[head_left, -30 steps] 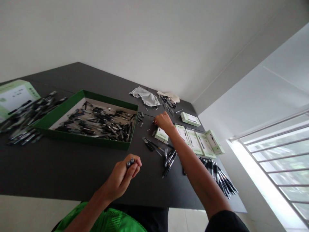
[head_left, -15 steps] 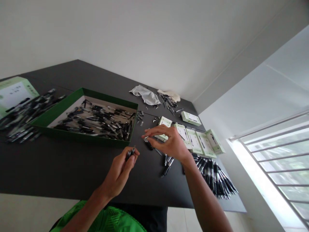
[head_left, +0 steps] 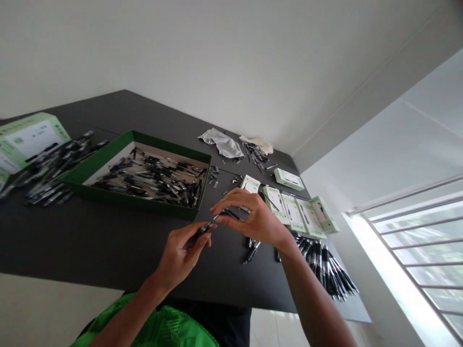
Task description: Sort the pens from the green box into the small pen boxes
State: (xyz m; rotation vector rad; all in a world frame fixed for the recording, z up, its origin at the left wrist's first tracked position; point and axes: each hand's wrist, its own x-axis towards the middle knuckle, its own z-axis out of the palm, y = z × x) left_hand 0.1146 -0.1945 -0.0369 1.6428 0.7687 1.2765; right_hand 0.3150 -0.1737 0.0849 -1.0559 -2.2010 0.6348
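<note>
My left hand [head_left: 181, 253] is closed round a black pen barrel [head_left: 200, 230], held above the near part of the dark table [head_left: 90, 241]. My right hand [head_left: 253, 217] pinches a small part against the barrel's upper tip, thumb and forefinger together, the other fingers curled. The two hands meet just in front of the green tray's near right corner. What the right fingertips hold is too small to name.
A green tray [head_left: 108, 197] full of black pen parts lies to the left. Loose pens [head_left: 43, 168] and a pale green box [head_left: 29, 137] are at far left. Small green boxes [head_left: 296, 212] and a row of finished pens [head_left: 325, 265] lie right. Cloths [head_left: 222, 142] sit at the back.
My right hand came back from the small parts near the boxes to the left hand and now touches the barrel's tip. The left hand rose slightly and tilted the barrel toward it.
</note>
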